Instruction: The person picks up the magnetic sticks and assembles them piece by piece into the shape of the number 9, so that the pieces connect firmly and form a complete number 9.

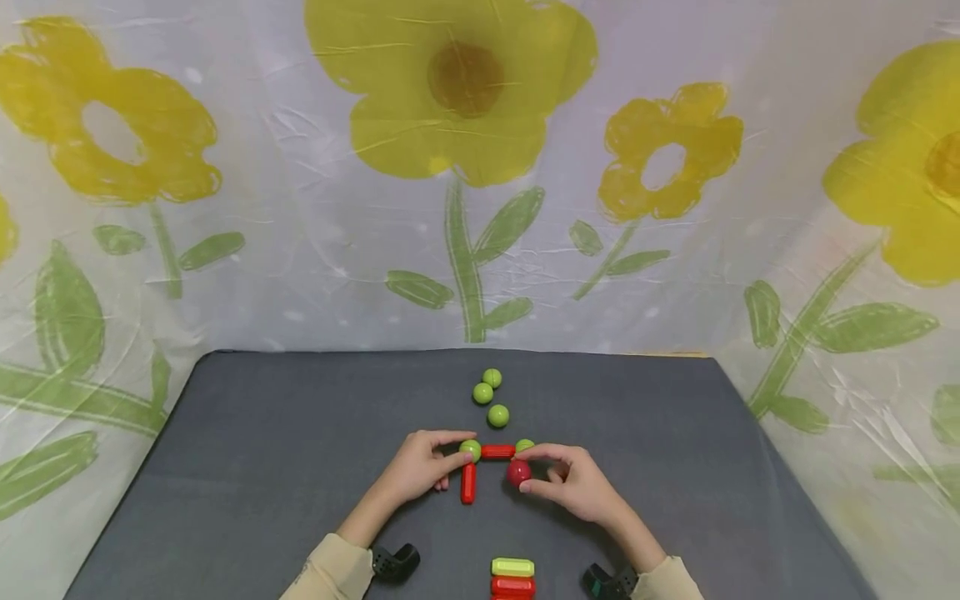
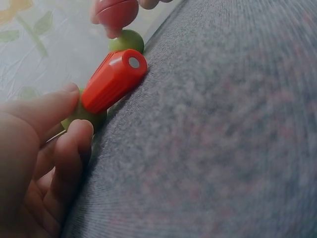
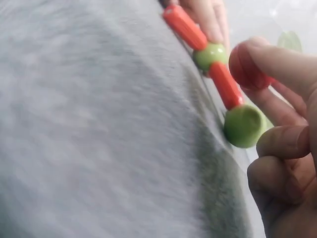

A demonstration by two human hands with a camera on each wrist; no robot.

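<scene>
The crosswise red rod [image 1: 497, 452] lay on the desk [image 1: 300, 417] between two green balls. At its left end, the left hand [image 1: 423, 463] pinched one green ball [image 1: 470, 447] between thumb and fingers. A second red rod [image 1: 468, 485] ran from that same ball toward the person, on the near side of the crosswise red rod; its free end showed a pale round disc [image 2: 134, 62], possibly a magnet. At the right end of the crosswise red rod sat the other green ball [image 1: 525, 445], partly covered by the right hand [image 1: 573, 485]. That hand's grip held a red ball [image 1: 517, 472] between thumb and forefinger, just to the near side of the same end; whether it touched the green ball there could not be told.

The red ball looked hard, smooth and light, with a fine seam round it. It would likely roll or slip from a loose hold, so a pinch across its widest part seemed best; breakage seemed unlikely. The rods looked stiff and easier to hold by their long sides.

Beyond the crosswise red rod lay three loose green balls [image 1: 498, 416]; well to its near side lay a yellow-green rod [image 1: 513, 567] beside red pieces [image 1: 513, 585].
</scene>
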